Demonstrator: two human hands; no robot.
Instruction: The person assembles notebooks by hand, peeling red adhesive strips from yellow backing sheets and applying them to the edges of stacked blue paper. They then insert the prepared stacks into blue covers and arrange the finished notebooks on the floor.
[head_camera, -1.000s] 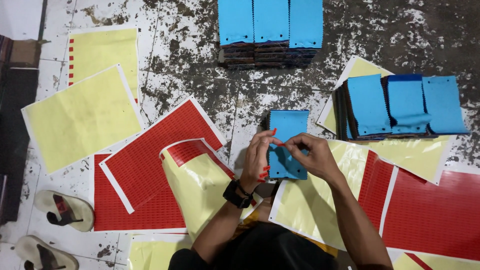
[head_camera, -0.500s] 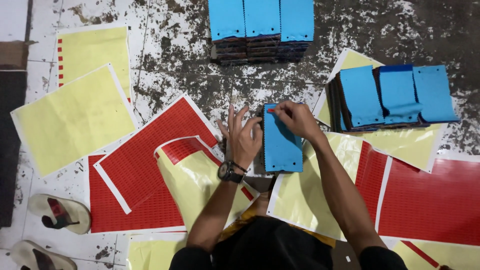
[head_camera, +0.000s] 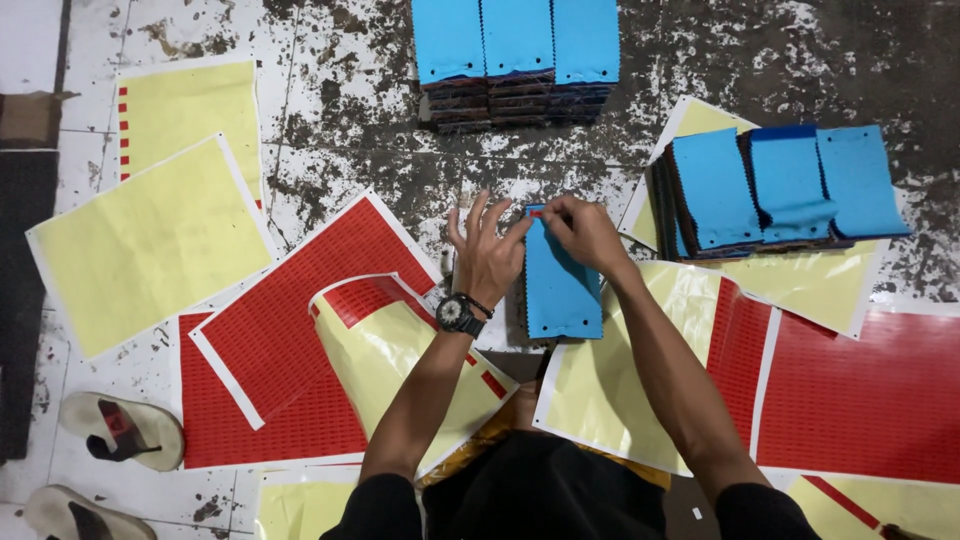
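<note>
A stack of blue fabric swatches lies on the floor in front of me. My left hand, with a wristwatch, rests at the stack's left edge, fingers spread. My right hand presses on the top left corner of the top swatch, where a small red sticker shows by the fingertips. A curled red and yellow sticker sheet lies just left of my left forearm.
More blue swatch stacks sit at the top centre and at the right. Yellow backing sheets and red sticker sheets cover the speckled floor. Two sandals lie at the bottom left.
The blue swatch came down from my hands onto the stack. My right hand moved to its top left corner and my left hand spread open beside it.
</note>
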